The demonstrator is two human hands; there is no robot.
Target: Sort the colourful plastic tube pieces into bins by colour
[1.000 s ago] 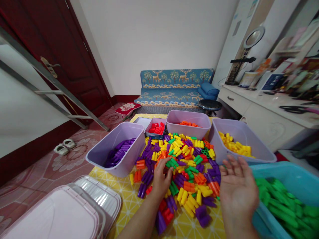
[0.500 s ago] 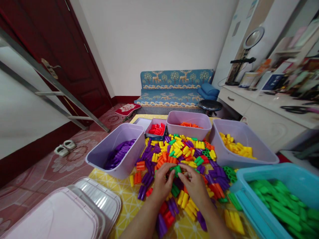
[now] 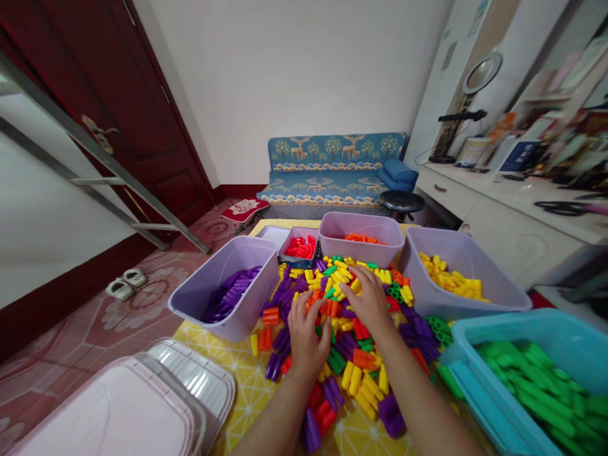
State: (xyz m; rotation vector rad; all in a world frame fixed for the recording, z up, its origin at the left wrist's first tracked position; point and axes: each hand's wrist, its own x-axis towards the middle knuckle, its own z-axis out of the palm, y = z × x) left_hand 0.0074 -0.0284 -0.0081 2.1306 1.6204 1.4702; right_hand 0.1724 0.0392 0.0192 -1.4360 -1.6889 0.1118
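A mixed heap of plastic tube-shaped building pieces in purple, yellow, orange, red and green covers the middle of the table. My left hand rests over the near left of the heap, thumb and fingers apart, close to orange pieces. Farther back, my right hand reaches over the heap with fingers spread, beside yellow pieces. I see nothing held in either hand, though some fingertips are partly hidden among the pieces. Green pieces and an orange piece lie between my forearms.
Lilac bins hold purple, orange and yellow pieces. A small box contains red pieces. At right stands a turquoise bin with green pieces. Stacked lids lie at the near left.
Both hands have parted from the green piece they held together. My right hand has moved farther back over the heap; my left hand has shifted slightly left with its fingers spread.
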